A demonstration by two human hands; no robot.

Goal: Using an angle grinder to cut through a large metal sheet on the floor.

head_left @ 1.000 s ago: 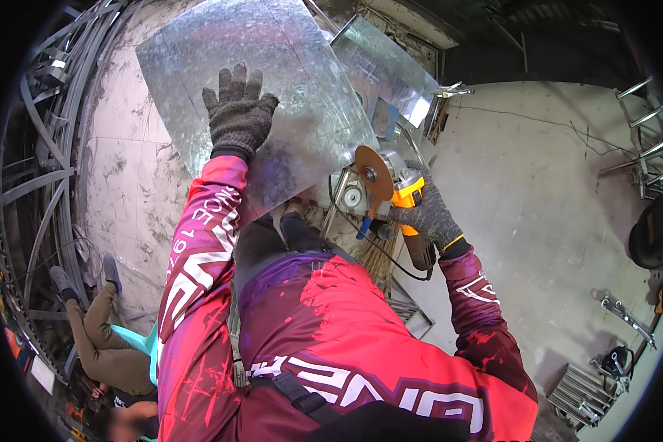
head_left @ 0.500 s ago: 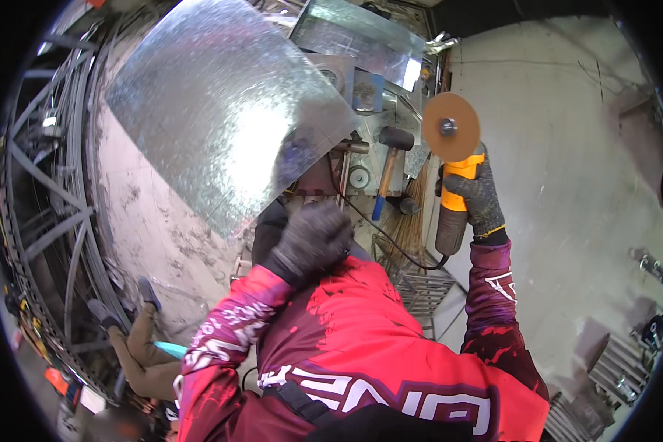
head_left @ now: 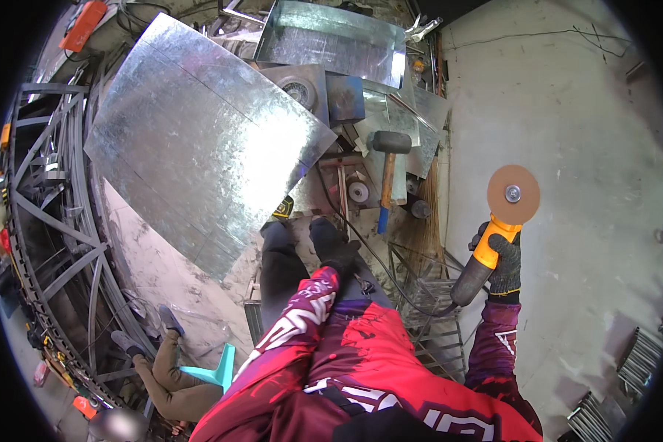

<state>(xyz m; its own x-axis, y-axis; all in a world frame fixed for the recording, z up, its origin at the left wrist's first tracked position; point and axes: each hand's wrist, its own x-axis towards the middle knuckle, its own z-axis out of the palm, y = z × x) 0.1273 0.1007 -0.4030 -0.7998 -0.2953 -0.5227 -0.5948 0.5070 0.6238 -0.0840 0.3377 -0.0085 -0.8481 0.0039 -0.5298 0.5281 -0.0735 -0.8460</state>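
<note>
Angle grinder (head_left: 485, 254), yellow/dk w/ brown disc (head_left: 504, 197), held over pale floor (head_left: 589, 221), R side; R grip (head_left: 505, 269) wrapped round its body. L grip (head_left: 339, 255) nr dk trousers (head_left: 281, 256), can't tell if open/closed. Blk-headed mallet (head_left: 388, 171) L of grinder; big metal sheet (head_left: 184, 132) further L.

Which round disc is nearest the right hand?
The flat brown disc, mounted on the orange and dark angle grinder in the dark-gloved right hand; the smaller grey disc, left of the black-headed mallet, is farther.
</note>
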